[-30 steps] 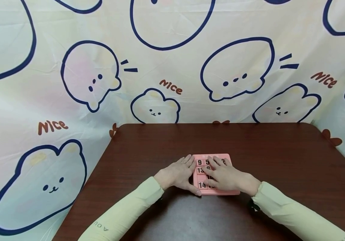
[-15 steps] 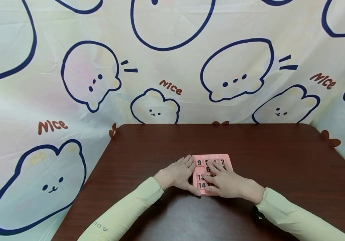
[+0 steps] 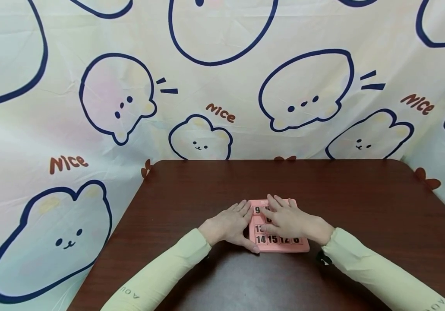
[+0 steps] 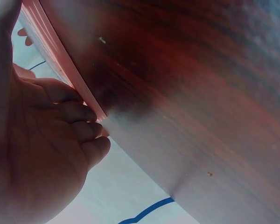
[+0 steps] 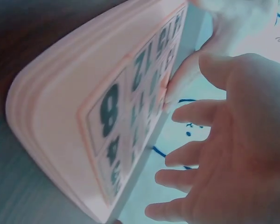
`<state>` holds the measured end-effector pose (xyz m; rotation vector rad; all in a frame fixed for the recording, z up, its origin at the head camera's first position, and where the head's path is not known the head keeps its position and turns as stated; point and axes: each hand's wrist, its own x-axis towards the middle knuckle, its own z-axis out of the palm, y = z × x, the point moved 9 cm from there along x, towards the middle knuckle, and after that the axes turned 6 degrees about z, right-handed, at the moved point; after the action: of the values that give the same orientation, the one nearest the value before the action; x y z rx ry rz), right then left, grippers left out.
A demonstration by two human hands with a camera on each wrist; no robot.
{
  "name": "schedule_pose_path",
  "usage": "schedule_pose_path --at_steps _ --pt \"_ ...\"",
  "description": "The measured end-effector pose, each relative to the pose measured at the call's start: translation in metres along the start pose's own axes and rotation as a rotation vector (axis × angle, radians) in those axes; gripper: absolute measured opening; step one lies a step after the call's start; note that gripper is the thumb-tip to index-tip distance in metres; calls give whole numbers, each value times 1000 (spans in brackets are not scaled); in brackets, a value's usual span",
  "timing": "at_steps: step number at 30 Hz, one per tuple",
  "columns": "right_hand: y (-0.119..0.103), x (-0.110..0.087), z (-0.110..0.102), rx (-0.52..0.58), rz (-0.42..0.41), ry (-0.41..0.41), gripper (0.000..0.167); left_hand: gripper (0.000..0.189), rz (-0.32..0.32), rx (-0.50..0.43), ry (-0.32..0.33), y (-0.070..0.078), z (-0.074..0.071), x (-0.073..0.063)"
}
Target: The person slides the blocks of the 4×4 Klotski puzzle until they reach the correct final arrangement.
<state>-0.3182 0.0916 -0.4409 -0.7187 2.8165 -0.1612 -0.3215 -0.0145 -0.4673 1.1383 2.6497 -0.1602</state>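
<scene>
A pink sliding number puzzle (image 3: 280, 248) lies flat on the table, its tiles marked with black numerals. My left hand (image 3: 231, 223) rests along the puzzle's left side with its fingers straight and its thumb at the near left corner. In the left wrist view, the fingertips (image 4: 95, 135) meet the pink side edge. My right hand (image 3: 287, 220) spreads over the tiles, its fingers reaching towards the far edge and hiding much of the upper rows. The bottom row, 14, 15, 12 and 8, shows in front of it. From the right wrist, the tile 8 (image 5: 109, 109) appears close up.
The dark brown wooden table (image 3: 191, 185) extends around the puzzle on all sides. Behind and to the left hangs a pale cloth (image 3: 245, 86) printed with blue-outlined cartoon animals and the word "Nice".
The tile 13 has slid one row towards the near edge. My right hand first drew back a little, then moved to the far rows, uncovering the bottom row. The left hand has stayed put.
</scene>
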Motion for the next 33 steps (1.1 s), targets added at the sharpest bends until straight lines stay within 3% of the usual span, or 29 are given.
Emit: schedule_pose_path --at_steps 13,33 --pt "11 11 15 15 52 -45 63 126 2 5 3 1 -2 1" --pt "-1 1 9 -15 3 -14 54 126 0 8 -2 0 -1 1"
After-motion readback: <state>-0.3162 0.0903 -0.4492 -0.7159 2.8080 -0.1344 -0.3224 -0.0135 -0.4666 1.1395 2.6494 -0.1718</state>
